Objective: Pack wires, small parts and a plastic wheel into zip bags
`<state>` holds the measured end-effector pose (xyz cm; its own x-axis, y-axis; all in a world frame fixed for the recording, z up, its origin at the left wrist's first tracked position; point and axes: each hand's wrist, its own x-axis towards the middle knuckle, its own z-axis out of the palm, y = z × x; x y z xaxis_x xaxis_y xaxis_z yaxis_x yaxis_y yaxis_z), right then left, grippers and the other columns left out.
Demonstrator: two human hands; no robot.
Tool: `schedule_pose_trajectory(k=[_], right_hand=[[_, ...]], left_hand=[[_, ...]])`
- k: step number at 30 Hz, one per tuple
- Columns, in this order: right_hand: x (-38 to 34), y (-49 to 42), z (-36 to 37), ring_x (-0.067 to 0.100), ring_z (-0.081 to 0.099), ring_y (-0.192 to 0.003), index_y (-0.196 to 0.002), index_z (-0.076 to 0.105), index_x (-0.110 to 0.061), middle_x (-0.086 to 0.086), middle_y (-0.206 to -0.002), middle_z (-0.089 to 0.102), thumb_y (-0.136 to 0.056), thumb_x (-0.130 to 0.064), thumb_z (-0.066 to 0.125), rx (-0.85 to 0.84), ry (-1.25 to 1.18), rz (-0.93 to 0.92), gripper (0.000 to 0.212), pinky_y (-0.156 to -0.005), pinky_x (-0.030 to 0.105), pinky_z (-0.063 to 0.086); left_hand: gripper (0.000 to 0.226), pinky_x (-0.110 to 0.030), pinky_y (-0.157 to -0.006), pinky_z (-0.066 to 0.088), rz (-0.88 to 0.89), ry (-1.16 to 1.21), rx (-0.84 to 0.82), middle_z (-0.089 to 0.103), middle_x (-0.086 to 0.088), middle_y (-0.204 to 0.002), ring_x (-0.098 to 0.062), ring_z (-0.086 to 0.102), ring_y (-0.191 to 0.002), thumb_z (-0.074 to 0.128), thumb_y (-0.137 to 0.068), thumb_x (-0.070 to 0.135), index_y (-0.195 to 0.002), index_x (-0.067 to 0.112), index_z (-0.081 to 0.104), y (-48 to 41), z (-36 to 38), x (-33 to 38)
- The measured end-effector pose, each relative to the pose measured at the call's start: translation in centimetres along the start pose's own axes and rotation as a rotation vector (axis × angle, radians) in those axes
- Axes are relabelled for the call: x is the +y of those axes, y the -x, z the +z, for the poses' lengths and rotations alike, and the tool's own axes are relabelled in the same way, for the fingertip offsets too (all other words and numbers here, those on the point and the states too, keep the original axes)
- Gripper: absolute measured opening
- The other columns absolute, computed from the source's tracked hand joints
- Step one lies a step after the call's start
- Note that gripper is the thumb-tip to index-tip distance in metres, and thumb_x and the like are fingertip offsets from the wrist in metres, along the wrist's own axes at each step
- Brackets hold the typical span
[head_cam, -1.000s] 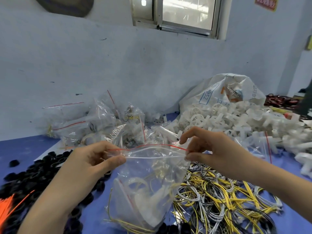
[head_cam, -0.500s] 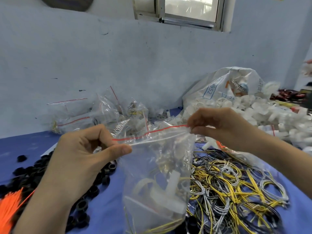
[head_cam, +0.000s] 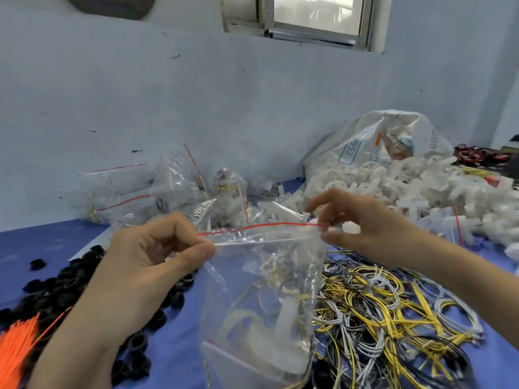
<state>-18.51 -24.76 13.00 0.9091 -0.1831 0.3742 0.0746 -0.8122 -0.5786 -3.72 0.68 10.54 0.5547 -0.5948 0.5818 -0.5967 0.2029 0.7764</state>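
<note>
We've got the clear plastic zip bag with the red strip along its mouth [head_cam: 261, 290] held up between both hands, hanging over the blue worktop [head_cam: 179, 357]. Our left hand [head_cam: 146, 265] has its fingers [head_cam: 196, 249] pinching the bag's left top corner, and our right hand [head_cam: 362, 223] pinches the right corner between thumb and forefinger, other fingers loosely raised. Inside, below the fingers, sits a white plastic wheel [head_cam: 269, 329] with some thin yellow wires [head_cam: 269, 297]. Under the right hand lies a tangle of yellow, white and black wire loops [head_cam: 393, 310]; under the left, a heap of small black plastic rings [head_cam: 59, 290]. Beyond the fingers are a pile of white plastic wheels [head_cam: 415, 186] and already filled clear bags [head_cam: 157, 192].
</note>
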Motion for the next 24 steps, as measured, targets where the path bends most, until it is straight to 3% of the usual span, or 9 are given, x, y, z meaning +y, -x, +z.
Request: schedule_pose_trajectory(k=[3,5,8,12,16,21,24], right_hand=[[-3.1,0.2,1.0,-0.006,0.057,-0.102,-0.112,0.060,-0.037,-0.019,-0.105,0.063,-0.083,-0.029,0.071,-0.065,0.111,-0.143,0.032,-0.093,0.015,0.042],[-5.2,0.0,2.0,-0.006,0.059,-0.093,-0.099,0.068,-0.030,-0.016,-0.097,0.066,-0.080,-0.033,0.073,-0.061,0.090,-0.234,0.020,-0.084,0.012,0.042],[-6.9,-0.6,2.7,-0.003,0.059,-0.075,-0.080,0.068,-0.026,-0.010,-0.078,0.067,-0.080,-0.024,0.074,-0.116,0.006,-0.212,0.007,-0.073,0.016,0.044],[-7.5,-1.0,2.7,0.013,0.064,-0.077,-0.083,0.071,-0.012,0.007,-0.082,0.070,-0.080,-0.011,0.073,-0.213,-0.207,-0.153,0.003,-0.085,0.038,0.052],[-7.7,-1.1,2.8,0.011,0.062,-0.077,-0.085,0.072,-0.008,0.009,-0.082,0.070,-0.081,-0.010,0.072,-0.226,-0.236,-0.129,0.004,-0.087,0.045,0.051],[-8.0,-1.2,2.9,0.010,0.061,-0.076,-0.084,0.071,-0.004,0.010,-0.081,0.069,-0.081,-0.006,0.072,-0.207,-0.237,-0.136,0.004,-0.085,0.039,0.051],[-8.0,-1.1,3.2,0.015,0.065,-0.077,-0.084,0.071,-0.008,0.005,-0.080,0.070,-0.082,-0.012,0.072,-0.175,-0.202,-0.143,0.005,-0.084,0.040,0.051]], left_hand=[[0.021,-0.011,-0.065,0.043,0.053,-0.066,-0.036,0.061,0.005,-0.066,-0.009,0.056,-0.065,0.070,-0.065,0.044,-0.067,0.023,0.067,-0.2,1.1,1.0],[0.020,-0.012,-0.067,0.044,0.094,-0.122,-0.089,0.064,0.003,-0.069,-0.011,0.059,-0.068,0.068,-0.069,0.044,-0.070,0.024,0.067,-0.3,1.8,1.8],[0.019,-0.016,-0.070,0.046,0.112,-0.175,-0.122,0.067,0.003,-0.073,-0.013,0.063,-0.074,0.064,-0.071,0.045,-0.073,0.026,0.067,-0.1,2.4,2.6],[0.014,-0.018,-0.072,0.047,0.107,-0.174,-0.136,0.069,0.002,-0.076,-0.015,0.064,-0.077,0.066,-0.071,0.043,-0.074,0.029,0.067,0.1,2.3,2.9],[0.003,-0.014,-0.067,0.045,0.074,-0.165,-0.147,0.068,0.001,-0.075,-0.014,0.063,-0.073,0.068,-0.075,0.029,-0.074,0.026,0.067,0.1,2.3,2.8],[0.026,-0.016,-0.062,0.043,0.069,-0.162,-0.145,0.062,0.001,-0.069,-0.014,0.057,-0.067,0.061,-0.069,0.045,-0.080,0.021,0.065,0.2,2.3,2.9],[0.035,-0.023,-0.058,0.038,0.054,-0.211,-0.141,0.055,-0.002,-0.063,-0.021,0.052,-0.063,0.055,-0.070,0.053,-0.078,0.020,0.062,0.1,2.5,2.6]])
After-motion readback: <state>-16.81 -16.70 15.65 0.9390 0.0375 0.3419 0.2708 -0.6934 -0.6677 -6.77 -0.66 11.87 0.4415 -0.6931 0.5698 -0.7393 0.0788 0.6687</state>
